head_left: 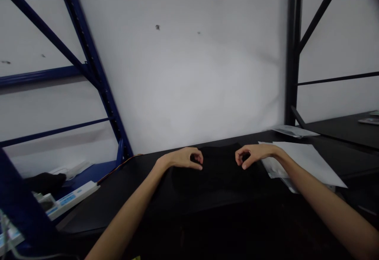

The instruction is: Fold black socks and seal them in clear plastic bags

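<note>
A black piece of fabric lies on the black tabletop; its outline is hard to make out against the dark surface. My left hand is over its left side, fingers curved and thumb apart, with nothing visible in the grasp. Over the right side, my right hand mirrors it, thumb and curled fingers separated by a gap. Both hands are nearest to the fabric, near its far edge; whether they touch it I cannot tell.
White sheets lie beneath and beside my right forearm, with a flat packet behind them. A white power strip runs along the left. Blue rack posts and a black post rise before the white wall.
</note>
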A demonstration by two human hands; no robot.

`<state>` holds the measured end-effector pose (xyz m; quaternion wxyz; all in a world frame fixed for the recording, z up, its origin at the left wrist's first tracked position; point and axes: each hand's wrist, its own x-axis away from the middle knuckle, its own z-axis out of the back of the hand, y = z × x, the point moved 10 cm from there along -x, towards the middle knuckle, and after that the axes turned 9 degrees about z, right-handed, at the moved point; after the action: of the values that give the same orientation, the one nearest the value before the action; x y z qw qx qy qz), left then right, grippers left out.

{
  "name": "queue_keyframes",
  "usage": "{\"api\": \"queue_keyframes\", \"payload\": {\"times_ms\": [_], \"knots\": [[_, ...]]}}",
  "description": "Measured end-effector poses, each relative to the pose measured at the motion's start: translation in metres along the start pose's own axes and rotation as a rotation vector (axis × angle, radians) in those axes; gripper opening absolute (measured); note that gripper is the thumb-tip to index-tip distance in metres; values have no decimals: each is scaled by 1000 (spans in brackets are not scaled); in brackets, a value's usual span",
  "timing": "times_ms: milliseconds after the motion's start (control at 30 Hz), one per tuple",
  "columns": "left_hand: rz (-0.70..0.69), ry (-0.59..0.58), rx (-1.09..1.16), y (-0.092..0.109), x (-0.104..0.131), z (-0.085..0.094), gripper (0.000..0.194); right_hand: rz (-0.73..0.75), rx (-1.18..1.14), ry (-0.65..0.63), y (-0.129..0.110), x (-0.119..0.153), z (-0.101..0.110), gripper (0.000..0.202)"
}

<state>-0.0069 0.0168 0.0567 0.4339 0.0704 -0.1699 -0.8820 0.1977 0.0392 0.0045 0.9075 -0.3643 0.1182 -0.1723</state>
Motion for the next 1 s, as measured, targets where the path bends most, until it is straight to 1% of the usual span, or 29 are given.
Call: {"api": "queue_keyframes", "payload": {"times_ms": [100, 200, 267, 367, 467, 567, 700, 800, 867, 933, 1000], "knots": [[37, -33, -49, -14, 27, -5, 39, -33, 36, -9, 3, 9, -1, 34], [48, -19, -47, -24, 40, -5, 40, -82, 88, 16, 9, 16, 1, 37], [44, 11, -27, -29, 42, -3, 36, -98, 108, 21, 11, 18, 1, 34], [59, 61, 3, -37, 44, 2, 28, -83, 106, 26, 11, 18, 0, 29], [98, 112, 13, -46, 49, 7, 23, -65, 80, 44, 8, 19, 1, 31], [121, 140, 37, -49, 53, 9, 23, -64, 69, 88, 6, 21, 6, 34], [122, 177, 72, -49, 54, 9, 23, -76, 61, 147, 8, 25, 11, 31], [128, 193, 65, -51, 51, 8, 23, -40, 17, 124, 7, 25, 8, 30], [140, 202, 52, -53, 50, 8, 23, -18, 6, 96, 7, 25, 5, 33], [151, 212, 39, -55, 50, 9, 23, -25, 15, 84, 10, 26, 5, 38], [162, 217, 28, -56, 50, 9, 25, -40, 32, 86, 13, 27, 5, 38]]}}
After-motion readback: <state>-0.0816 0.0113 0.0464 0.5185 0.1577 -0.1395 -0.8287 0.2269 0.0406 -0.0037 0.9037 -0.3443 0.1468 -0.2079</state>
